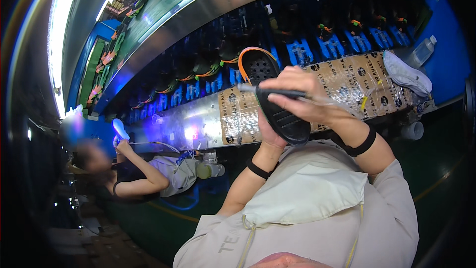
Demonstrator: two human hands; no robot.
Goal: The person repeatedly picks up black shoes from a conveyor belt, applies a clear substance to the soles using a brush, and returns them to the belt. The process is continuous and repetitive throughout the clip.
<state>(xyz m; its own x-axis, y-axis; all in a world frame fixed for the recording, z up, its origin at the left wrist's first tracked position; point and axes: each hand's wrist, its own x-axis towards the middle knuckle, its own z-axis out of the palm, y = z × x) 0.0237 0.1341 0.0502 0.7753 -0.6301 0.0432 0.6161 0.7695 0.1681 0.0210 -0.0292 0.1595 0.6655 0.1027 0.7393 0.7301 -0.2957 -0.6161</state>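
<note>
A black clog-style shoe (291, 128) with an orange edge at its far end is held up in front of me. Rows of small holes show at that end and grooves at the near end. My left hand (270, 131) grips it from below and along its left side, with most of the fingers hidden behind it. Across the shoe's middle, my right hand (302, 94) is closed round a slim black-handled tool (282, 92). The tool's pale tip points left, near the shoe's edge. I cannot tell whether the tip touches it.
Cardboard (317, 82) covers part of the metal bench (198, 129). Behind it, several dark shoes with orange and green trim stand on blue holders (329, 44). A white shoe (406, 74) and a clear bottle (425, 49) are at the right. A co-worker (148, 176) sits at the left.
</note>
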